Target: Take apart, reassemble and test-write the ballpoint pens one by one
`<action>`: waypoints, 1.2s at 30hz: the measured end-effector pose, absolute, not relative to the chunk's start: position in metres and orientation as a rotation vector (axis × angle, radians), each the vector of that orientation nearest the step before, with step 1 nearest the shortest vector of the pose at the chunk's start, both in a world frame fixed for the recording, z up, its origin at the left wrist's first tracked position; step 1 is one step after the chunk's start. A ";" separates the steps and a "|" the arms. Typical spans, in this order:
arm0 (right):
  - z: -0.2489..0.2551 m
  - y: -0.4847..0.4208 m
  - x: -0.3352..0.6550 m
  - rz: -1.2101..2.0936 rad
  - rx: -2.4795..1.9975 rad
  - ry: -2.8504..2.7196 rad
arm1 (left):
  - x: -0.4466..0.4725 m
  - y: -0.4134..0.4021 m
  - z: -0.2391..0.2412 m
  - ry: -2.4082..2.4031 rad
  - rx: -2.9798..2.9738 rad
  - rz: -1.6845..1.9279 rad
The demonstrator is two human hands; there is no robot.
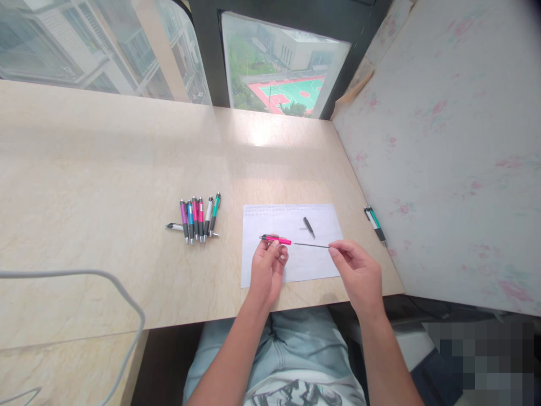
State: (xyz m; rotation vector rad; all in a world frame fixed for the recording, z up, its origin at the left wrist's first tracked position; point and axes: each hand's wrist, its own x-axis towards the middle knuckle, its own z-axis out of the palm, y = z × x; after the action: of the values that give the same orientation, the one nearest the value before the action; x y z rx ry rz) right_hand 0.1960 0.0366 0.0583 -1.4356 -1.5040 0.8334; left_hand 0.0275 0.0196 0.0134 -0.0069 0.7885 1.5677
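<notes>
My left hand [270,262] is closed around a pink pen barrel [279,241], its open end pointing right. Between the thumb and fingers of my right hand [357,268] is a thin dark ink refill [311,245]. The refill's free end is just right of the barrel's opening, with a small gap between them. Both hands are over a white sheet of paper [257,276]. On the paper lie a dark grip section [309,227] with a pointed tip and, beside it, a small spring [302,229].
Several click pens [195,220] in different colours lie in a group to the left, with a white pen [174,226] partly under them. Two more pens [375,224] rest beside the flowered wall [431,169]. A grey cable [97,273] arches across the left foreground. Windows [253,67] stand behind the table.
</notes>
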 end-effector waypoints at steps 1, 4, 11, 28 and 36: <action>0.059 0.036 0.193 0.823 -1.422 -1.555 | 0.030 0.019 0.015 0.784 0.020 1.560; 0.061 0.035 0.186 0.783 -1.402 -1.622 | 0.036 0.017 0.018 0.759 0.074 1.542; 0.058 0.034 0.181 0.762 -1.428 -1.579 | 0.036 0.014 0.021 0.742 0.040 1.534; 0.049 0.031 0.168 0.838 -1.402 -1.454 | 0.038 0.014 0.026 0.786 0.008 1.550; 0.052 0.032 0.169 0.824 -1.284 -1.543 | 0.038 0.012 0.028 0.762 0.031 1.500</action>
State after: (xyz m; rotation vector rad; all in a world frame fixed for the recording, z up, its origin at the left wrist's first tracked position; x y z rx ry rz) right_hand 0.1691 0.0315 0.0519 -1.2838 -1.5431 0.8240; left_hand 0.0381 0.0115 0.0284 0.0307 0.7619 1.5001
